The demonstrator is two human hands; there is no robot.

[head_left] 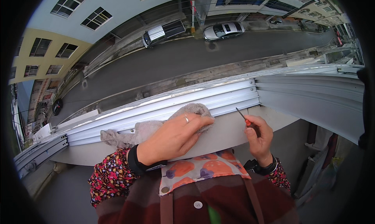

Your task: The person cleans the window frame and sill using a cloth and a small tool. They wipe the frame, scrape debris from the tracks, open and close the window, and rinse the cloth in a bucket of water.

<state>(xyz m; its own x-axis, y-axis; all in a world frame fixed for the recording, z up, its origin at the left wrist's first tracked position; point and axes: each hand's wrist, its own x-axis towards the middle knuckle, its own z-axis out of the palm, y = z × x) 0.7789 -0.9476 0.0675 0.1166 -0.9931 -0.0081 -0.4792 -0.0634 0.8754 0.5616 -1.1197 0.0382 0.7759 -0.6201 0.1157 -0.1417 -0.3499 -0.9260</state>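
My left hand (172, 137) is closed on a grey-beige cloth (141, 131), which is bunched under the fingers and trails off to the left along the sill. The cloth lies against the white window track (164, 105), over its near rail. To the right, my right hand (259, 139) grips a small screwdriver (247, 121) by its red and black handle. Its thin dark shaft points up and left toward the track's right end, and I cannot tell whether the tip touches anything. Both wrists wear dark bands.
A pale sill (226, 129) runs between the track and my body. Upright frame pieces (304, 99) stand at the right and lower left. Beyond the window lies a street (156, 64) far below, with a pickup truck (164, 32), a silver car (223, 31) and buildings.
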